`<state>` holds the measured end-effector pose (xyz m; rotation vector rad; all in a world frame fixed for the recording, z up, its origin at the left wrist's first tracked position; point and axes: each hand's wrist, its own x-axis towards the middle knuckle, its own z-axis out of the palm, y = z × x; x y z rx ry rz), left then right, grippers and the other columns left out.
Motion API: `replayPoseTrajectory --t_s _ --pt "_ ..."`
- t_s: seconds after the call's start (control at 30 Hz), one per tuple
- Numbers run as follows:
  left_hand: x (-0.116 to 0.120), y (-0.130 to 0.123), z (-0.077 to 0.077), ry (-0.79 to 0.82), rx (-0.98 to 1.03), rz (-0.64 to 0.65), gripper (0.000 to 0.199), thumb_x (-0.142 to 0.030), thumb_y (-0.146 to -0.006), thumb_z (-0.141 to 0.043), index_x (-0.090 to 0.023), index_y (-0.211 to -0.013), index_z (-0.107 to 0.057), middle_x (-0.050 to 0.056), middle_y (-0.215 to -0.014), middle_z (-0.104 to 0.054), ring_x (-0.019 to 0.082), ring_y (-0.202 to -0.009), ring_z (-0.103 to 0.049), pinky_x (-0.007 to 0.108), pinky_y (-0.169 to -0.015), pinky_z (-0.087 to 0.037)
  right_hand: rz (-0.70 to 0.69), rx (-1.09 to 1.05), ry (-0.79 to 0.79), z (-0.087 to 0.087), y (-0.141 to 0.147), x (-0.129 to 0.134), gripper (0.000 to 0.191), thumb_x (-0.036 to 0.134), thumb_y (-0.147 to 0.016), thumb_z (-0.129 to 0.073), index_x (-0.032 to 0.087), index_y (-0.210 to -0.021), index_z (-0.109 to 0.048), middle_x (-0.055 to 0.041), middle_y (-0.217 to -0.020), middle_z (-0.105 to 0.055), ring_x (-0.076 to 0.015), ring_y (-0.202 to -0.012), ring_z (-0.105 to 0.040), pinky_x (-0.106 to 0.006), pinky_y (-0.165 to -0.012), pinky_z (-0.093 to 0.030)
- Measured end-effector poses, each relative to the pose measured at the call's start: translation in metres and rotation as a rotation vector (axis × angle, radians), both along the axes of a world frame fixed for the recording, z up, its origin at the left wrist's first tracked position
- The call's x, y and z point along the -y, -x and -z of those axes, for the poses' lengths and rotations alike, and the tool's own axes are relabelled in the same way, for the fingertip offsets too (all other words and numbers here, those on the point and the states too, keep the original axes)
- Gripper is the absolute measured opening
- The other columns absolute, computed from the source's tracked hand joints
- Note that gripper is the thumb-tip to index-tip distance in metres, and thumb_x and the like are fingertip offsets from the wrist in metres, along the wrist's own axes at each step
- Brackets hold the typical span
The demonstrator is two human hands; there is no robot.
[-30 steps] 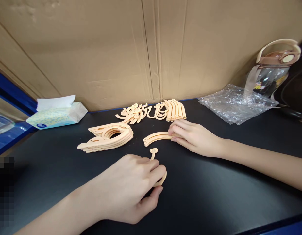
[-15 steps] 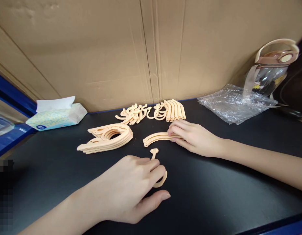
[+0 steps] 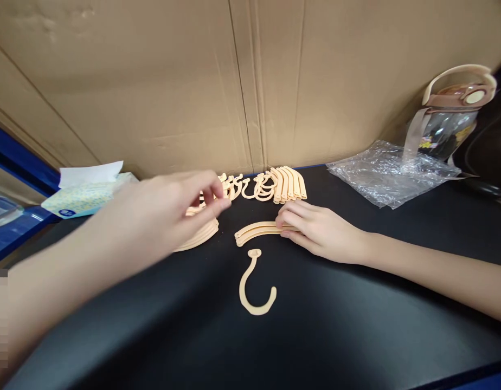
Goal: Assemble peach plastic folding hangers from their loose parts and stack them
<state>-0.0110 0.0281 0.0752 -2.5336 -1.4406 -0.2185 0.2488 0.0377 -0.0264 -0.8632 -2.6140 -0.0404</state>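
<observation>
Nearest, on the black table (image 3: 335,336), one cream hook (image 3: 243,287) lies flat, its curve toward the wearer and its small flared end pointing away; neither hand touches it. Left hand (image 3: 173,208) is raised beyond it and to the left, over the stack (image 3: 205,233), blurred. Its thumb and index fingertips sit close together with a narrow gap between; nothing is seen in them. Contact with the stack: cannot tell.

Just past the hook's flared end, two curved strips (image 3: 256,230) lie side by side. Right hand (image 3: 321,233) has their right ends between thumb and fingers, the fingers closed narrowly on them; the left ends are bare. The stack, layered cream pieces with curved edges, is mostly hidden by the left hand.

Farther back, a loose pile (image 3: 232,187) of cream parts is partly covered by the left hand. Right of it lie spare hooks (image 3: 265,197), overlapping, then a row (image 3: 289,184) of bent strips set close together.

At far left, a tissue pack (image 3: 82,200) with a white sheet sticking out, partly behind the left hand. At far right, crumpled clear film (image 3: 391,173); behind it, a clear bottle (image 3: 449,130) with tan lid and handle. Brown cardboard (image 3: 173,81) backs the table.
</observation>
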Motion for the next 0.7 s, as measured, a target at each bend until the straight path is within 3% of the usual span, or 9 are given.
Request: replayPoseTrajectory --t_s 0.1,0.23,0.5,0.7 --pt "-0.042 0.014 -0.004 0.061 -0.073 -0.182 0.041 -0.058 -0.086 -0.041 -0.025 -0.106 -0.056 0.007 -0.107 -0.067 0.029 -0.093 -0.063 0.037 -0.072 -0.045 -0.005 0.005 0.000 0.000 0.000 0.000 0.014 0.022 -0.098 -0.037 0.017 -0.098 -0.050 -0.0073 -0.097 -0.054 -0.0186 -0.091 -0.053 -0.033 -0.081 -0.047" --pt "-0.084 0.027 0.005 0.270 -0.121 -0.310 0.074 -0.067 -0.083 -0.038 -0.012 -0.133 -0.045 0.018 -0.139 -0.048 0.036 -0.125 -0.046 0.045 -0.097 -0.038 -0.006 0.002 -0.001 0.001 0.000 0.000 0.014 0.022 -0.098 -0.037 0.017 -0.098 -0.050 -0.0069 -0.096 -0.054 -0.0186 -0.091 -0.053 -0.033 -0.081 -0.047" --pt "-0.120 0.031 0.029 0.389 -0.047 -0.242 0.083 -0.069 -0.072 -0.048 -0.010 -0.130 -0.052 0.017 -0.133 -0.055 0.033 -0.117 -0.054 0.035 -0.093 -0.042 -0.001 0.012 -0.010 0.000 0.000 0.000 0.016 0.023 -0.098 -0.036 0.017 -0.097 -0.051 -0.0071 -0.097 -0.054 -0.0187 -0.091 -0.053 -0.032 -0.081 -0.047" --pt "-0.133 0.030 0.033 0.440 0.105 -0.269 0.071 -0.060 -0.067 -0.055 -0.013 -0.120 -0.061 0.011 -0.120 -0.066 0.028 -0.106 -0.061 0.030 -0.087 -0.045 -0.004 0.005 -0.006 0.001 0.000 0.000 0.016 0.023 -0.098 -0.037 0.016 -0.097 -0.052 -0.0072 -0.096 -0.054 -0.0187 -0.091 -0.053 -0.032 -0.081 -0.047"
